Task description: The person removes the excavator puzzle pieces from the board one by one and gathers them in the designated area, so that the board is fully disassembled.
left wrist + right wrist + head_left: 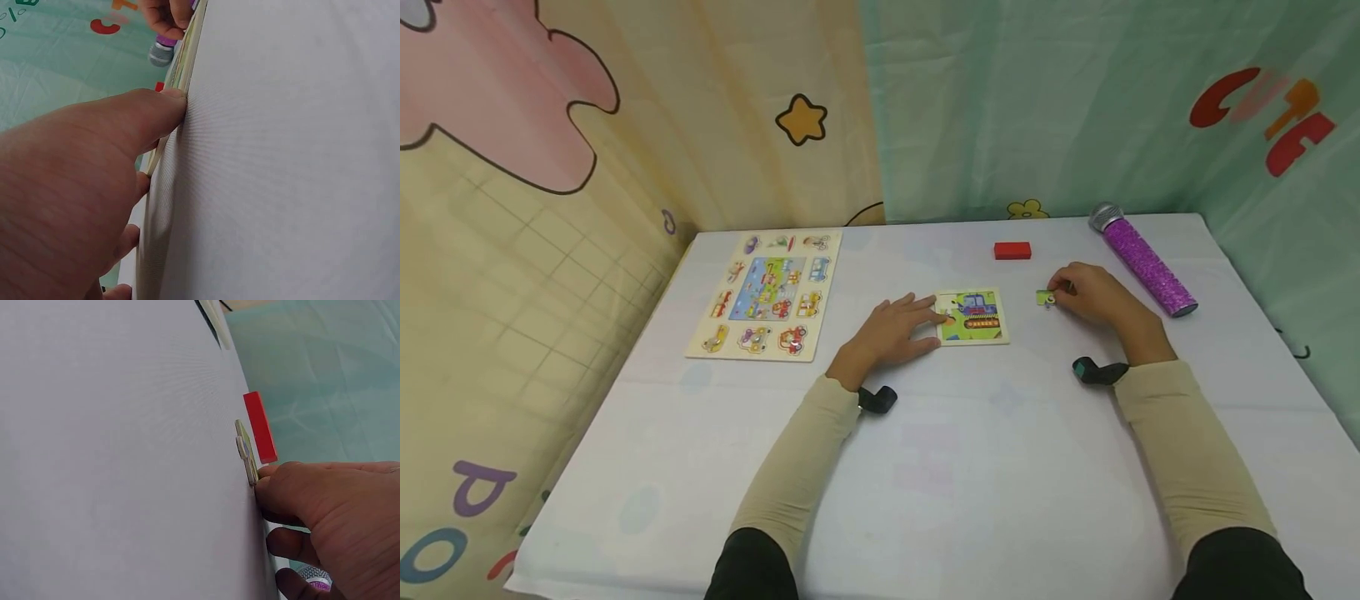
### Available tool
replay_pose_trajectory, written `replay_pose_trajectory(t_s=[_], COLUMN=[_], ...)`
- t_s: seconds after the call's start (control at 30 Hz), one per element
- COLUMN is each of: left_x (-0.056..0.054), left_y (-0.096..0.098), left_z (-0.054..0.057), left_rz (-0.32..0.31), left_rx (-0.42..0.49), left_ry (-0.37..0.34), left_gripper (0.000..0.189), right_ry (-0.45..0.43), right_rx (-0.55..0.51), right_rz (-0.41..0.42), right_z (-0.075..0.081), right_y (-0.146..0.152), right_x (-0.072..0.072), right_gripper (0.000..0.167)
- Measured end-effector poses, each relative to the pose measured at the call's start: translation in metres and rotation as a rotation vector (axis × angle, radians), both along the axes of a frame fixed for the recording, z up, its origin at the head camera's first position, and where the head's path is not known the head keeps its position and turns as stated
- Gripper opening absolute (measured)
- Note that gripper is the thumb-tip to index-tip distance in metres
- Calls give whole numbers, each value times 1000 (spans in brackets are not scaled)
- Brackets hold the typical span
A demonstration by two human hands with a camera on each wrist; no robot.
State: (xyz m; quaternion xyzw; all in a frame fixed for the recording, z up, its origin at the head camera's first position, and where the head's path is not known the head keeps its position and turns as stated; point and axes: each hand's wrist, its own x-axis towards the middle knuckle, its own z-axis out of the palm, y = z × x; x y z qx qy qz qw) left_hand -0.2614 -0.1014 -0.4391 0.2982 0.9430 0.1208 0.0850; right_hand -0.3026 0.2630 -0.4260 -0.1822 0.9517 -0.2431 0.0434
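Near the middle of the table lies a small square jigsaw puzzle with a blue and orange tracked vehicle on green. My left hand rests at its left side, fingers spread and reaching over the edge; in the left wrist view the thumb touches the near rim. To the right of the puzzle, my right hand pinches a small green puzzle piece between thumb and fingertips. The right wrist view shows the piece edge-on, low over the white tabletop, with the fingertips at its end.
Behind the right hand lies a red block. A glittery purple microphone slants across the table's back right. At the back left is a larger wooden picture board with several vehicle and toy shapes. Printed curtains hang behind the table.
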Motion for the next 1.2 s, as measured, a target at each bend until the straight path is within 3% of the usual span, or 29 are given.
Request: replay_pose_trajectory(t_s=[0.47, 0.7, 0.9, 1.2], left_x=[0, 1, 3, 2], left_y=[-2, -1, 0, 1], left_z=[-1, -2, 0, 0], left_rz=[6, 7, 2, 7], left_rx=[2, 3, -5, -23], left_ry=[5, 2, 8, 11], left_gripper=[50, 49, 50, 50], right_ry=[16, -4, -25, -112], right_rx=[-24, -50, -90, 36], right_rz=[-13, -45, 28, 175], right_z=[-3, 7, 22, 21], right_y=[-1, -7, -42, -110], right_x=[0, 5, 5, -4], right_gripper=[17, 23, 24, 30])
